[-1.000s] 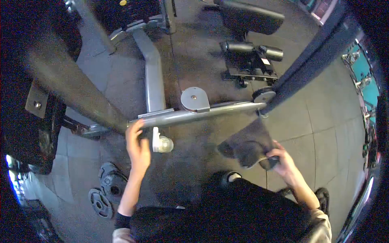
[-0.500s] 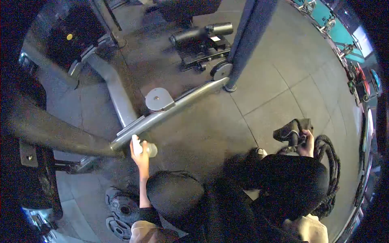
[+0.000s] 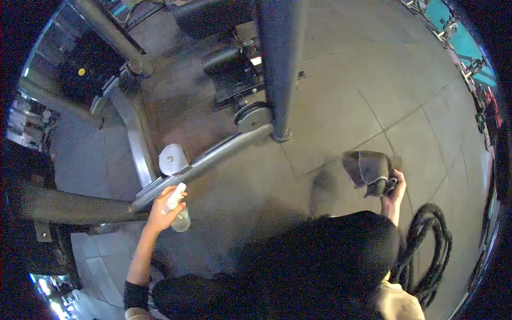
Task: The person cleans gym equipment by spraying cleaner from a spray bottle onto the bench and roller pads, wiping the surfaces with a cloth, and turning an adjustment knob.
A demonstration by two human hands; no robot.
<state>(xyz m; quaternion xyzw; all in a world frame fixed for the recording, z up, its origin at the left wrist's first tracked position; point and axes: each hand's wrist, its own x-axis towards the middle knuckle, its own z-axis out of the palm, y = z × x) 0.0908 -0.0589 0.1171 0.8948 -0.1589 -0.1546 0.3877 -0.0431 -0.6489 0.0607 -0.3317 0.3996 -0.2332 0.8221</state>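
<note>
The dark cloth (image 3: pixel 367 166) seems to hide some fingers of the right hand (image 3: pixel 393 193).

Smooth plastic spray bottle (image 3: pixel 182 220), matt cloth (image 3: pixel 368 168), glossy metal bar (image 3: pixel 228 149), rough rope (image 3: pixel 446 241)

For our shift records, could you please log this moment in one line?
left hand: holds spray bottle | right hand: holds dark cloth | nearby: looped dark rope
</note>
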